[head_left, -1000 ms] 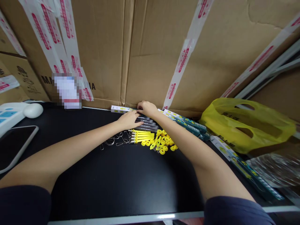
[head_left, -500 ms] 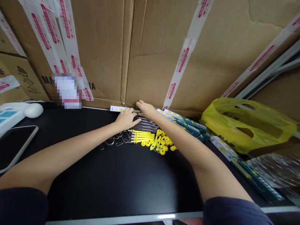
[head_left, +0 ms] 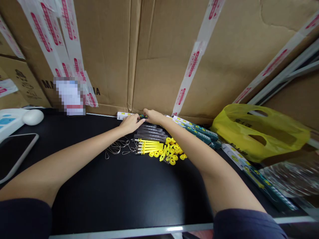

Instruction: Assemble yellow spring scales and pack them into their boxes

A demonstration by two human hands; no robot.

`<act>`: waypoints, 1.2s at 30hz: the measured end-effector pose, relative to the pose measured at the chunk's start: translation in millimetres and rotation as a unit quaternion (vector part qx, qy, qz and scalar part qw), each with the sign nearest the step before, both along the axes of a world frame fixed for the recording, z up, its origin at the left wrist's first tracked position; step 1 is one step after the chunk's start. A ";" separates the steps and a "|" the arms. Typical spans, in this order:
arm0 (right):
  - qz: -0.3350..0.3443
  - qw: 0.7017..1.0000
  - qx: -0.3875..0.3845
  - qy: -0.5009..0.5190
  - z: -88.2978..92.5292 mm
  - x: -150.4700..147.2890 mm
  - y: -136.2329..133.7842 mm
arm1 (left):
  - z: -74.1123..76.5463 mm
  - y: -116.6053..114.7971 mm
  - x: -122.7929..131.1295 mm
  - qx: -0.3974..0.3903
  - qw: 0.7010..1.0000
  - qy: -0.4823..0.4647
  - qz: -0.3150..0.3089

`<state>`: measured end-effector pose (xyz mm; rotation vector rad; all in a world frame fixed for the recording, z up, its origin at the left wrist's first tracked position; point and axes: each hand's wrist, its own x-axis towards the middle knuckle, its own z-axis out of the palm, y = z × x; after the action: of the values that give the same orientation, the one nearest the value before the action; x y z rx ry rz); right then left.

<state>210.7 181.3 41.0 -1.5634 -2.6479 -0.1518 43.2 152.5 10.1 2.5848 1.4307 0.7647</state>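
Observation:
A slim white and dark green printed box [head_left: 123,115] lies at the back of the black table, against the cardboard. My left hand [head_left: 131,124] has its fingers curled over this box, thumb pointing right. Close beside it, my right hand [head_left: 154,117] is closed on the box's dark part, its fingertips partly hidden. Just in front lie several clear dark tubes [head_left: 151,133]. Nearer still are several yellow sticks with metal ends [head_left: 151,146], then small yellow rings and clips [head_left: 171,152]. Bent wire hooks [head_left: 117,147] sit below my left wrist.
More slim printed boxes [head_left: 196,127] lie behind my right forearm, and another box [head_left: 259,179] rests at the right. A yellow plastic bag [head_left: 259,132] and clear plastic wrap [head_left: 289,177] stand there. On the left are a phone [head_left: 18,154] and a white power strip [head_left: 10,121].
My left hand has shifted slightly left and my thumb has lifted off the tubes, showing more of them. My right hand stays near the box. The view has turned slightly.

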 end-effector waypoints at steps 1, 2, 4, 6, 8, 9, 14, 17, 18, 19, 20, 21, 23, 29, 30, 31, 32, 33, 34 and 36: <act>-0.002 1.000 0.004 -0.002 -0.4 -0.9 -1.1 | 1.7 -1.5 -1.3 0.008 1.000 -0.003 -0.005; -0.004 1.000 0.008 -0.005 -0.7 -1.7 -2.2 | 3.9 -4.8 -2.4 0.018 1.000 -0.004 -0.013; -0.009 1.000 0.015 -0.007 -1.1 -3.0 -4.1 | 9.1 -18.6 -4.2 0.041 0.998 -0.002 -0.040; -0.013 1.000 0.022 -0.006 -1.5 -3.7 -5.8 | 13.8 -42.5 -5.4 0.057 0.995 0.008 -0.087; -0.017 0.999 0.030 0.000 -0.8 -3.4 -8.2 | 15.4 -73.0 -7.0 0.089 0.976 0.048 -0.195; -0.018 0.999 0.035 0.005 0.4 -3.1 -10.4 | 14.6 -88.2 -8.2 0.114 0.960 0.079 -0.244; -0.030 0.994 0.096 0.052 14.8 -3.2 -44.7 | -1.0 -128.1 -16.9 0.221 0.923 0.186 -0.256; -0.026 0.988 0.133 0.069 19.2 -2.6 -85.1 | -10.3 -120.6 -20.0 0.216 0.936 0.174 -0.218; -0.017 0.985 0.151 0.080 18.2 -1.0 -99.4 | -12.0 -116.6 -20.2 0.212 0.940 0.168 -0.210; -0.010 0.983 0.163 0.086 16.0 1.7 -113.1 | -13.1 -113.1 -20.1 0.209 0.942 0.163 -0.205; -0.005 0.982 0.164 0.090 12.7 5.5 -125.7 | -13.5 -110.5 -19.9 0.202 0.946 0.157 -0.201; 0.003 0.983 0.156 0.094 8.6 10.4 -136.9 | -13.4 -108.9 -19.6 0.193 0.949 0.152 -0.200; 0.018 0.986 0.131 0.104 -1.4 22.7 -155.1 | -12.5 -108.3 -19.2 0.175 0.954 0.142 -0.196; 0.001 0.978 0.165 0.126 -26.1 57.6 -184.8 | -14.2 -111.0 -18.6 0.176 0.958 0.146 -0.174; -0.003 0.976 0.168 0.141 -27.3 60.2 -187.5 | -15.2 -110.8 -18.3 0.172 0.960 0.144 -0.171; -0.005 0.973 0.170 0.153 -27.7 61.6 -189.6 | -16.1 -110.7 -18.0 0.166 0.961 0.141 -0.168; -0.006 0.972 0.171 0.163 -27.2 62.0 -191.2 | -16.7 -110.6 -17.8 0.162 0.963 0.138 -0.166; -0.004 0.971 0.170 0.169 -26.2 61.8 -192.5 | -16.9 -110.8 -17.8 0.159 0.964 0.135 -0.165; -0.001 0.970 0.170 0.171 -24.8 61.0 -193.5 | -16.8 -111.1 -18.0 0.158 0.964 0.133 -0.164; 0.004 0.970 0.168 0.175 -21.8 59.5 -195.0 | -15.7 -112.2 -19.1 0.161 0.965 0.129 -0.163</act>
<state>270.2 -13.7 19.2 -1.3278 -2.2198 -0.2791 24.1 40.3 -5.6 3.1596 0.9462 0.6803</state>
